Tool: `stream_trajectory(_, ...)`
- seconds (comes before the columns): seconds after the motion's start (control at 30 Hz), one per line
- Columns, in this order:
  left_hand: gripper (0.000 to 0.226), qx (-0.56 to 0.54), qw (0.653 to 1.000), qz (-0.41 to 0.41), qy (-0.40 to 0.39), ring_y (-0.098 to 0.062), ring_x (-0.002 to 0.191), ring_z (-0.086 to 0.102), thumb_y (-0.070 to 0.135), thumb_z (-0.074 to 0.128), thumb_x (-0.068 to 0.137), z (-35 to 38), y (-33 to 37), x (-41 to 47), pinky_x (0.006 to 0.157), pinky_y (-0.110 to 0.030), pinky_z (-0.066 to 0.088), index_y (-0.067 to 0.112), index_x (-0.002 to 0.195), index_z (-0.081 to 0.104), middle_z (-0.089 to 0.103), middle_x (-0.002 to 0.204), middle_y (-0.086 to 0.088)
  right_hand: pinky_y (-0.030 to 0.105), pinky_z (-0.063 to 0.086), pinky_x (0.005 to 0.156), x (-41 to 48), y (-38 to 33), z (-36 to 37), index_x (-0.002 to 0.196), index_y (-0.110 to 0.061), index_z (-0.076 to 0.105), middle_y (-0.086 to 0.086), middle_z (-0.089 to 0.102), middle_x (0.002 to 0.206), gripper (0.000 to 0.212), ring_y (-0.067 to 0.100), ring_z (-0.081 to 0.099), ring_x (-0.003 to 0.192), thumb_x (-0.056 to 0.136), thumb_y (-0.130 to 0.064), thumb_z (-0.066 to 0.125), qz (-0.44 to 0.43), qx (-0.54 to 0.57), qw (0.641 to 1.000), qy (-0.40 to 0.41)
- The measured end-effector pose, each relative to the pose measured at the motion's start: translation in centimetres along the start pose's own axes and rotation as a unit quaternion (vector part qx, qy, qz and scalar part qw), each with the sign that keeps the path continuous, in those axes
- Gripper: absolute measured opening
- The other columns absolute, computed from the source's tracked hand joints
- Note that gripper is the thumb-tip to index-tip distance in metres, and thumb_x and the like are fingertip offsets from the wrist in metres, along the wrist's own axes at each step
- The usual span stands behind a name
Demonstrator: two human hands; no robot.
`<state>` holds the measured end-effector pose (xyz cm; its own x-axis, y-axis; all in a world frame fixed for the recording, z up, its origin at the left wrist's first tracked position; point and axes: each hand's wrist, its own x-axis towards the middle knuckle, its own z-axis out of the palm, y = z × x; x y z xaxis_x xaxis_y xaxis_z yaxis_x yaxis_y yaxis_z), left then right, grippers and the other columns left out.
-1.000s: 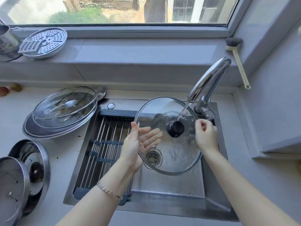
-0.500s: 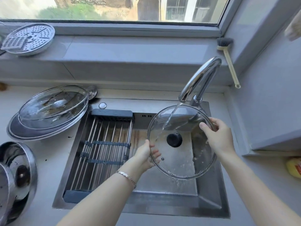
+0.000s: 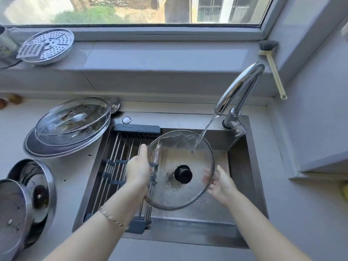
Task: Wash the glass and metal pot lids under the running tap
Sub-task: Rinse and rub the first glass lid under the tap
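Observation:
A round glass lid (image 3: pixel 180 151) with a black knob (image 3: pixel 183 174) is held tilted over the steel sink (image 3: pixel 243 176). Water runs from the chrome tap (image 3: pixel 239 85) onto the lid's upper right part. My left hand (image 3: pixel 138 169) grips the lid's left rim, thumb up. My right hand (image 3: pixel 222 183) holds the right rim, with fingers seen through the glass behind it. Dirty glass lids (image 3: pixel 73 119) are stacked on the counter at the left. Metal lids (image 3: pixel 28 200) lean at the far left.
A roll-up drying rack (image 3: pixel 116 166) covers the sink's left half. On the window sill are a perforated steamer plate (image 3: pixel 49 46) with a small grater on it, and a dish brush (image 3: pixel 271 61) at the right. A grey wall ledge (image 3: pixel 320 166) juts out right of the sink.
The lid has shifted left and turned, so the water now lands on its upper right. My left hand moved up the left rim; my right hand dropped to the lower right rim.

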<state>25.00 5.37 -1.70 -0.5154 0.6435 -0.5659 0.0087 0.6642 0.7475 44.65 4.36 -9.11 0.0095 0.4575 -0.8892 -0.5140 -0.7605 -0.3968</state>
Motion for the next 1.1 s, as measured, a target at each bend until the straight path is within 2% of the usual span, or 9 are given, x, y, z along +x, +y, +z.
stream_trajectory(0.17, 0.051, 0.078, 0.961, 0.264, -0.011, -0.010, 0.048, 0.028, 0.050, 0.044, 0.087, -0.3, -0.1, -1.9, 0.048, -0.025, 0.024, 0.016, 0.052, 0.029, 0.031, 0.049, 0.006, 0.050, 0.053, 0.079, -1.9, -0.7, -1.3, 0.118, 0.007, 0.053, 0.030, 0.055, 0.115, 0.070, 0.045, 0.049, 0.111, 0.063, -0.029, 0.075, 0.169, 0.084, 0.969, -0.158)
stream_trajectory(0.23, 0.043, 0.041, 0.934, 0.349, -0.067, -0.005, 0.045, 0.028, 0.046, 0.041, 0.078, -0.3, -0.4, -2.2, 0.047, -0.018, 0.024, 0.016, 0.050, 0.029, 0.030, 0.045, 0.009, 0.052, 0.050, 0.089, -2.1, -0.6, -2.5, 0.127, 0.012, 0.041, 0.038, 0.044, 0.124, 0.080, 0.053, 0.042, 0.120, 0.068, -0.035, 0.069, 0.243, 0.049, 0.951, -0.186)
stream_trajectory(0.3, 0.037, 0.024, 0.890, 0.434, -0.137, -0.007, 0.049, 0.030, 0.033, 0.038, 0.077, -0.3, -0.5, -2.1, 0.051, -0.019, 0.027, 0.009, 0.049, 0.031, 0.030, 0.048, 0.004, 0.042, 0.054, 0.085, -1.8, 0.0, -3.0, 0.129, 0.011, 0.044, 0.031, 0.055, 0.123, 0.077, 0.042, 0.060, 0.108, 0.079, -0.047, 0.057, 0.244, -0.056, 0.950, -0.189)
stream_trajectory(0.4, 0.034, 0.047, 0.857, 0.470, -0.206, -0.011, 0.072, 0.051, 0.026, 0.042, 0.077, -0.2, -0.8, -1.5, 0.071, -0.027, 0.040, 0.006, 0.050, 0.040, 0.047, 0.060, -0.005, 0.025, 0.058, 0.052, -0.8, 0.9, -2.8, 0.113, -0.001, 0.060, 0.012, 0.073, 0.089, 0.054, 0.019, 0.073, 0.070, 0.090, -0.048, 0.046, 0.123, -0.092, 0.985, -0.078)
stream_trajectory(0.53, 0.012, 0.047, 0.895, 0.324, -0.303, 0.007, 0.131, 0.032, 0.024, 0.047, 0.091, -0.2, -1.0, -0.9, 0.100, -0.004, 0.029, 0.022, 0.098, 0.057, 0.054, 0.125, 0.016, 0.022, 0.054, 0.043, -1.0, 1.0, -2.5, 0.094, -0.013, 0.056, 0.010, 0.067, 0.089, 0.040, 0.015, 0.070, 0.058, 0.097, -0.045, 0.032, -0.037, -0.024, 0.999, -0.020)
stream_trajectory(0.63, 0.033, -0.078, 0.943, 0.143, -0.290, -0.012, 0.133, 0.039, 0.030, 0.028, 0.100, 0.0, -1.0, -0.1, 0.104, -0.031, 0.038, 0.032, 0.133, 0.036, 0.038, 0.144, 0.006, 0.024, 0.055, 0.045, -1.3, 0.1, -2.5, 0.090, -0.014, 0.054, 0.013, 0.065, 0.086, 0.038, 0.017, 0.069, 0.054, 0.097, -0.043, 0.030, -0.142, -0.009, 0.990, 0.003)
stream_trajectory(0.87, 0.059, -0.187, 0.941, -0.133, -0.251, -0.028, 0.101, 0.058, 0.057, 0.013, 0.094, 3.9, -3.0, 1.3, 0.084, -0.048, 0.046, 0.021, 0.108, 0.057, 0.058, 0.124, -0.014, 0.028, 0.056, 0.047, -6.9, -7.1, -1.2, 0.080, -0.013, 0.061, 0.006, 0.069, 0.064, 0.027, 0.020, 0.068, 0.054, 0.093, -0.033, 0.049, -0.406, -0.222, 0.887, -0.001)
stream_trajectory(1.0, 0.072, -0.201, 0.908, -0.238, -0.282, -0.032, 0.073, 0.068, 0.061, 0.013, 0.092, 6.5, -4.7, 0.1, 0.059, -0.037, 0.057, 0.005, 0.113, 0.053, 0.068, 0.086, -0.023, 0.030, 0.053, 0.046, -9.1, -10.0, -0.1, 0.079, -0.010, 0.060, 0.013, 0.066, 0.064, 0.029, 0.027, 0.065, 0.052, 0.092, -0.035, 0.053, -0.410, -0.359, 0.838, 0.013)
stream_trajectory(1.1, 0.073, -0.150, 0.908, -0.255, -0.297, -0.025, 0.048, 0.067, 0.060, 0.019, 0.092, 6.6, -5.4, -0.9, 0.037, -0.022, 0.048, -0.002, 0.105, 0.054, 0.068, 0.064, -0.020, 0.032, 0.053, 0.046, -8.0, -11.3, -0.6, 0.080, -0.008, 0.057, 0.019, 0.065, 0.062, 0.029, 0.034, 0.065, 0.052, 0.094, -0.033, 0.048, -0.337, -0.411, 0.846, 0.029)
